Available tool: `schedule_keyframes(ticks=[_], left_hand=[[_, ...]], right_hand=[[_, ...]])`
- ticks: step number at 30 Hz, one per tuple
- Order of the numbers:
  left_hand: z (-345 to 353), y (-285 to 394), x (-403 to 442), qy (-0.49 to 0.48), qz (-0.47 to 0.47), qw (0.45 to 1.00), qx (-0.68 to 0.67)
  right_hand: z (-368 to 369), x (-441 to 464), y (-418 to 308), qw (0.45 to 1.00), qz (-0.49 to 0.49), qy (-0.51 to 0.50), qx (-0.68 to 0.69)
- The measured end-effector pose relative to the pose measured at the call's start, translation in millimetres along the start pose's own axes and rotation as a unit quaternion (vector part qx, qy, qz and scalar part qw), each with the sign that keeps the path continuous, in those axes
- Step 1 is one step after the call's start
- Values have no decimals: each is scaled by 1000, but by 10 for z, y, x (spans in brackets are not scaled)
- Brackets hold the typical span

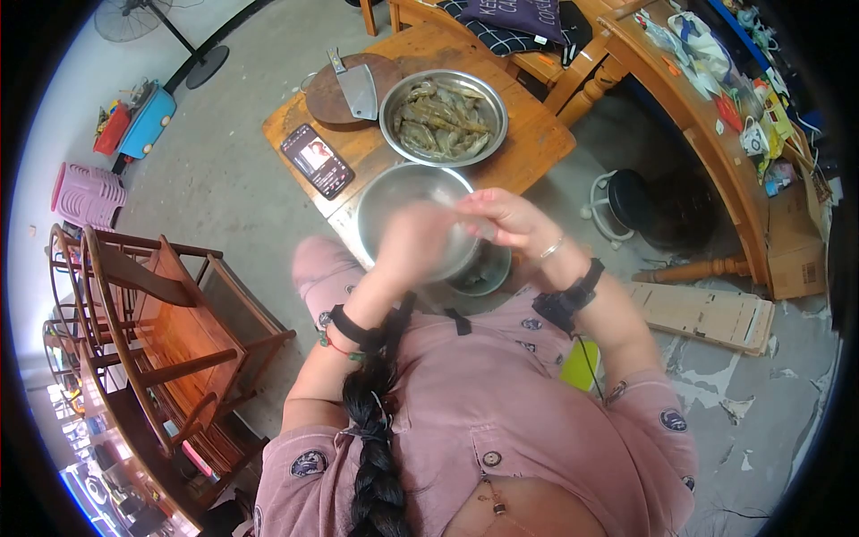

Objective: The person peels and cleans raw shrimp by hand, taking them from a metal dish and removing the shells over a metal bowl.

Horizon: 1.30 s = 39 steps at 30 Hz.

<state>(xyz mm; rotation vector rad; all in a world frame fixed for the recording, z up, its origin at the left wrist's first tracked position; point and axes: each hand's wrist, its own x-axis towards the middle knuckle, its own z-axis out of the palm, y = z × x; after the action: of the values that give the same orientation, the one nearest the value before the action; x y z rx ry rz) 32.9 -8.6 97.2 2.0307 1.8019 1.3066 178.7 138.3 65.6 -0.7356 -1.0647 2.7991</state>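
Observation:
Over a metal bowl (pixel 369 215) at the near edge of the wooden table, my left hand (pixel 416 240) is smeared by motion, so its fingers cannot be made out. My right hand (pixel 506 217) is beside it, thumb and fingers pinched together on something small that I cannot make out. Behind them a steel bowl (pixel 387 125) holds several raw shrimp (pixel 443 118). A phone (pixel 317 161) with a lit screen lies left of the bowls. Partly hidden below my right hand is a greenish basin (pixel 495 276).
A cleaver (pixel 360 92) rests on a round wooden board (pixel 333 97) at the table's back left. Wooden chairs (pixel 192 331) stand at the left. On the right are a cluttered table (pixel 707 134), a round stool (pixel 626 201) and flat cardboard (pixel 707 315).

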Motion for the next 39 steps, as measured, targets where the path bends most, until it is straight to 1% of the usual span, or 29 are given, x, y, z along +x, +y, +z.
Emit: schedule_keyframes(ticks=[1, 2, 3, 4, 6, 8, 10, 11, 12, 14, 15, 17, 18, 20, 21, 22, 24, 25, 26, 27, 28, 29, 30, 31, 32, 33, 34, 36, 39], left_hand=[[10, 7, 2, 15, 7, 1000, -4], [20, 17, -1, 30, 15, 999, -9], [28, 29, -7, 29, 16, 999, -9], [33, 45, -15, 42, 33, 998, 18], [25, 93, -9, 54, 50, 996, 46], [4, 163, 31, 107, 77, 989, 62], [64, 124, 17, 118, 67, 989, 61], [89, 101, 5, 129, 56, 988, 61], [96, 88, -1, 130, 56, 988, 61], [100, 71, -15, 133, 44, 987, 73], [87, 90, -10, 133, 45, 987, 74], [57, 140, 10, 134, 29, 986, 92], [56, 117, 14, 134, 29, 986, 91], [53, 27, 18, 152, 1, 981, 118], [54, -5, 27, 150, -14, 981, 121], [61, -44, 28, 150, -14, 981, 121], [86, -140, 4, 153, -54, 983, 90], [112, -210, -28, 158, -57, 982, 87], [133, -267, -51, 159, -56, 982, 88], [155, -317, -74, 155, -91, 983, 28], [177, -369, -103, 150, -127, 980, -33], [198, -425, -133, 150, -127, 980, -33], [216, -485, -165, 139, -198, 961, -135], [213, -521, -181, 126, -266, 926, -235], [203, -557, -202, 125, -266, 926, -235], [187, -587, -216, 104, -279, 909, -292], [179, -610, -226, 83, -291, 888, -347], [201, -672, -260, 73, -303, 882, -355], [248, -751, -306, 63, -329, 865, -374]], right_hand=[[-37, -1, 8, 998, 2, -52, 27], [-68, 0, 34, 998, 1, -52, 28], [-72, -14, 60, 994, -4, -85, 76], [-77, -26, 88, 985, -9, -117, 124], [-82, -23, 130, 985, -15, -112, 132], [-39, -23, 180, 984, -21, -107, 139], [145, -22, 226, 993, -18, -14, 117], [140, -18, 228, 993, -24, -38, 112], [134, -18, 214, 993, -24, -38, 111], [106, -30, 183, 985, -38, -116, 124], [144, -72, 140, 985, -39, -117, 124], [233, -170, 42, 980, -2, -182, 84], [231, -175, 63, 980, -3, -181, 83], [243, -188, 148, 992, 24, -127, 4], [310, -209, 155, 997, 23, -68, -38], [326, -229, 146, 997, 23, -68, -38], [330, -265, 126, 989, -27, 8, -145], [263, -269, 131, 989, -28, 7, -145], [135, -269, 146, 970, -37, 48, -236], [56, -289, 142, 941, -45, 89, -324], [-18, -320, 143, 941, -45, 89, -325], [-86, -357, 148, 873, -47, 141, -465], [-143, -394, 158, 781, -48, 189, -593], [-235, -420, 202, 782, -47, 189, -592], [-351, -436, 272, 697, -92, 204, -682], [-420, -450, 315, 599, -135, 216, -759], [-492, -456, 345, 600, -135, 218, -758], [-622, -449, 396, 598, -87, 223, -765], [-860, -379, 504, 585, -108, 197, -779]])
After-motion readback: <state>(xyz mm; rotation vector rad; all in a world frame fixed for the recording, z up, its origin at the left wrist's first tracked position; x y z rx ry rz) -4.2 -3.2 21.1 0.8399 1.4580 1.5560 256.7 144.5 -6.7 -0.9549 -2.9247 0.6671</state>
